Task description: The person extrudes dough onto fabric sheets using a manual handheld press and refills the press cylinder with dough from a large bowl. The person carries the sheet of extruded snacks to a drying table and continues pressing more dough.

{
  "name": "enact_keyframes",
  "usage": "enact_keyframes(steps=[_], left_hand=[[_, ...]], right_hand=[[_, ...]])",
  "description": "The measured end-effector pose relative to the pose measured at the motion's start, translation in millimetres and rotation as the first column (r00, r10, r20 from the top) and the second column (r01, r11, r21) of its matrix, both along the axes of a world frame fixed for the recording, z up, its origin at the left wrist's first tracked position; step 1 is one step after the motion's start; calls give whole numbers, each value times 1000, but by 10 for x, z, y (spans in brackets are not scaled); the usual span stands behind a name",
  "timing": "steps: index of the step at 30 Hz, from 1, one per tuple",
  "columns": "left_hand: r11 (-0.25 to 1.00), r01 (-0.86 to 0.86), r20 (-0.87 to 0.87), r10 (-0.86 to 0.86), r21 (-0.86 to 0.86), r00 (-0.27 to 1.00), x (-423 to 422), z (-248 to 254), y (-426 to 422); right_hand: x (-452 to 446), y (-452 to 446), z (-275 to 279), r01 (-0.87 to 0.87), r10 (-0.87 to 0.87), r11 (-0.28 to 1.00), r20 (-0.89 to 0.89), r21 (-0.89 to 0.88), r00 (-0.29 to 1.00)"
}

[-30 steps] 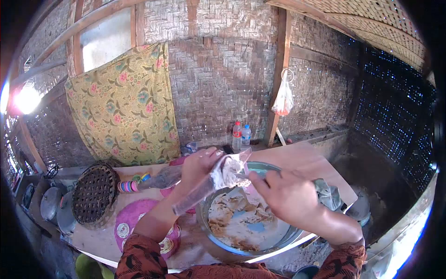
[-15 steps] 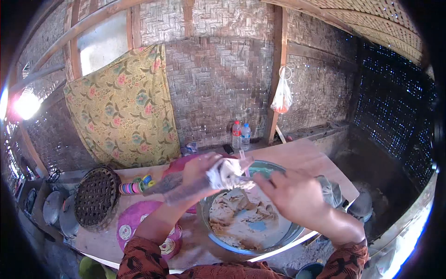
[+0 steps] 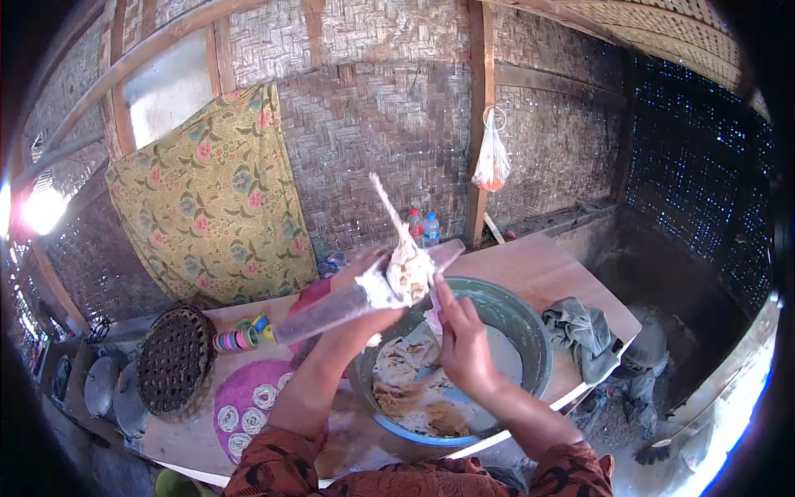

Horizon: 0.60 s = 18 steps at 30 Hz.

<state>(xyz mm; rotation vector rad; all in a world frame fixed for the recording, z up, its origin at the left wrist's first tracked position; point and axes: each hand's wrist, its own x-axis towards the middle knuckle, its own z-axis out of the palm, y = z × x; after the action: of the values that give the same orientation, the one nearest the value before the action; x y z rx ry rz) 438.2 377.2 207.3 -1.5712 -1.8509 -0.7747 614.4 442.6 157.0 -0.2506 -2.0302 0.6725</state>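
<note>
Pale, sticky dough sits in the opening of a long, clear plastic press, tilted above the basin. A thin strand of it sticks up to the upper left. My left hand is wrapped round the press, partly hidden behind it. Close to the dough's right side, my right hand has its fingers pressed together; what they hold, if anything, is too small to tell. Below is a round green basin with lumpy tan dough inside.
A pink round sheet with several coiled dough rings lies left of the basin. Further left is a woven basket, with coloured rings beside it. A grey cloth lies right of the basin. Two bottles stand by the wall.
The dough in the press now has a strand drawn upward. My right hand has moved left and down, its fingers now pointing up. The view has shifted slightly, showing more of the grey cloth.
</note>
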Motion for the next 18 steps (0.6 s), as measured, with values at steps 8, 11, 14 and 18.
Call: enact_keyframes(steps=[8, 11, 14, 18], left_hand=[[985, -130, -62, 138, 111, 989, -419, 44, 65], [987, -94, -101, 107, 129, 989, -314, -30, 172], [985, -170, -10, 171, 33, 985, -241, 60, 216], [986, -129, -60, 136, 110, 989, -595, -104, 179]], right_hand=[[561, 219, -134, -24, 76, 961, 181, -274, 981], [451, 129, -178, -31, 62, 973, 126, -228, 990], [384, 46, -243, -83, 123, 956, 126, -283, 984], [577, 37, -111, -201, 296, 895, 193, -398, 936]])
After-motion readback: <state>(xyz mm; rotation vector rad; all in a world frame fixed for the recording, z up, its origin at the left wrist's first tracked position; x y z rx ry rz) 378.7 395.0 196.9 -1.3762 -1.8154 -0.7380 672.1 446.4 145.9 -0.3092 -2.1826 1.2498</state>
